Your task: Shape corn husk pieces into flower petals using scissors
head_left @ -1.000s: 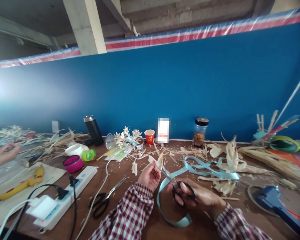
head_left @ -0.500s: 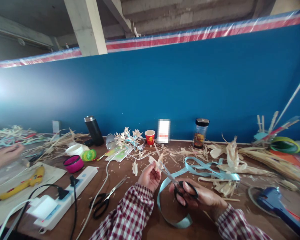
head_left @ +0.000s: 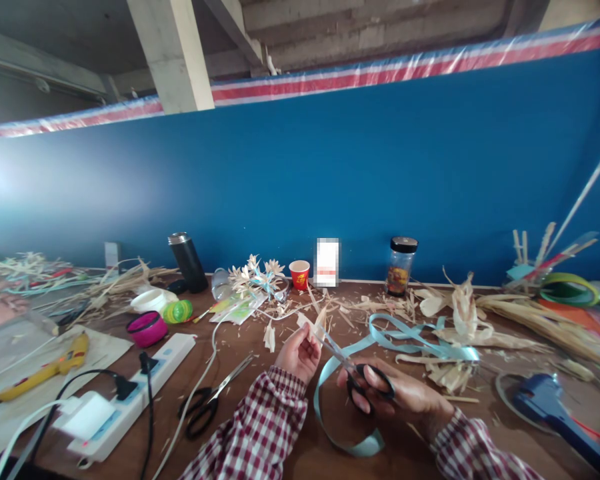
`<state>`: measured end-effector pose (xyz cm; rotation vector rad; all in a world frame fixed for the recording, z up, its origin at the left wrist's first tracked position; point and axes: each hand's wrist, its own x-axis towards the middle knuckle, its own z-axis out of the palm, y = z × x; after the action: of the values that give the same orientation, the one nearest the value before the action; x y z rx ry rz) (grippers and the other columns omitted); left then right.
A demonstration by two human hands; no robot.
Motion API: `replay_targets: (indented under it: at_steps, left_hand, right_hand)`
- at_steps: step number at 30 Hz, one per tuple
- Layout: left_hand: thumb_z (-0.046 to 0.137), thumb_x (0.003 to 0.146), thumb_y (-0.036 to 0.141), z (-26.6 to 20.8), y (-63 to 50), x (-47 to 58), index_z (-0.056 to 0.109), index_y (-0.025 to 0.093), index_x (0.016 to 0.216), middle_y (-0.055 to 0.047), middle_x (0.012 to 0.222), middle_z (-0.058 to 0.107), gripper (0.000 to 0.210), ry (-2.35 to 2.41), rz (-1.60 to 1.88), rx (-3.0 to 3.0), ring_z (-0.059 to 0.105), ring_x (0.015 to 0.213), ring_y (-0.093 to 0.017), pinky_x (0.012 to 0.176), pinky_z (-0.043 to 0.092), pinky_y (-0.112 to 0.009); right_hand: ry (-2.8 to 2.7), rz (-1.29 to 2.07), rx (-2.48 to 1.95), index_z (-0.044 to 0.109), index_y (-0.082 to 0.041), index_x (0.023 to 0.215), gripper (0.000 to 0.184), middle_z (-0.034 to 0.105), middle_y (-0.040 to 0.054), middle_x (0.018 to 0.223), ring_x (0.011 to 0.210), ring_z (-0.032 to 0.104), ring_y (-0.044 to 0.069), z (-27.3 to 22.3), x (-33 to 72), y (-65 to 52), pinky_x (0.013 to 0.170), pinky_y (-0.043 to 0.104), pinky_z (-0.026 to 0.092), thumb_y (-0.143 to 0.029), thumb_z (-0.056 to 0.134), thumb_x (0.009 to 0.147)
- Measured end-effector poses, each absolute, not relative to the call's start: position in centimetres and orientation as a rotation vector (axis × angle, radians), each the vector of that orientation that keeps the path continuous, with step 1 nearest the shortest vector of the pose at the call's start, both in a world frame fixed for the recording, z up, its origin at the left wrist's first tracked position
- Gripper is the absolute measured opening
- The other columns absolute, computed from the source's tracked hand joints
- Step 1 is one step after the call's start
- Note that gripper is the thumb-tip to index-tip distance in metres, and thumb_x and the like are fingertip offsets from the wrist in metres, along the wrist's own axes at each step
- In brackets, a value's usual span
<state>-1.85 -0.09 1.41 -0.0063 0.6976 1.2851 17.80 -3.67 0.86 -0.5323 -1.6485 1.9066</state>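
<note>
My left hand (head_left: 301,350) is closed, its fingertips pinching a small pale piece of dried husk (head_left: 305,321). From the right, my right hand (head_left: 395,390) grips black-handled scissors (head_left: 341,355), with fingers through the loops. The scissor blades reach up to the husk piece by my left fingertips; whether they are cutting into it I cannot tell. A light blue ribbon (head_left: 325,427) curls on the table under and around my right hand, running back to a bundle of husk (head_left: 465,320) on the right.
A second pair of scissors (head_left: 210,400) and a white power strip (head_left: 155,387) with cables lie left. A blue glue gun (head_left: 545,400) lies right. Behind are a red paper cup (head_left: 300,274), a lidded jar (head_left: 402,267) and husk scraps. Another person's hand (head_left: 3,307) is at far left.
The scissors in my right hand have shifted slightly at the husk piece. My left hand is nearly still. At far left, the other person's hand has moved and is blurred.
</note>
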Motion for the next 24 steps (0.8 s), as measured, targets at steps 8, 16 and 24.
replay_targets:
  at_steps: [8, 16, 24]
  left_hand:
    - [0.052, 0.087, 0.011, 1.4, -0.3, -1.7, 0.060, 0.008, 0.068, -0.002, 0.051, 0.058, 0.021, 0.683, 1.298, 0.010, 0.057, 0.043, -0.007, 0.044, 0.052, -0.017]
    - [0.052, 0.087, 0.011, 0.7, -0.1, -1.9, 0.058, 0.011, 0.069, -0.002, 0.055, 0.057, 0.019, 0.637, 1.304, 0.106, 0.057, 0.046, -0.008, 0.046, 0.053, -0.017]
    - [0.055, 0.085, 0.013, 0.4, 0.0, -2.0, 0.058, 0.011, 0.068, 0.000, 0.055, 0.054, 0.017, 0.676, 1.292, 0.148, 0.055, 0.046, -0.007, 0.046, 0.052, -0.016]
  right_hand:
    - [-1.616, 1.906, -0.541, 0.059, -0.010, 0.101, 0.057, 0.055, 0.0008, 0.066, 0.038, 0.028, 0.001, 0.6, 17.8, -3.7, 0.038, 0.017, 0.016, -0.062, 0.050, 0.081]
    - [-1.581, 1.901, -0.533, 0.059, -0.009, 0.101, 0.057, 0.055, 0.0001, 0.064, 0.038, 0.027, 0.001, 0.9, 17.8, -3.7, 0.037, 0.018, 0.014, -0.062, 0.049, 0.082]
    - [-1.584, 1.887, -0.533, 0.058, -0.009, 0.103, 0.060, 0.054, 0.0004, 0.063, 0.039, 0.027, 0.002, 0.9, 17.8, -3.6, 0.038, 0.018, 0.015, -0.064, 0.048, 0.081]
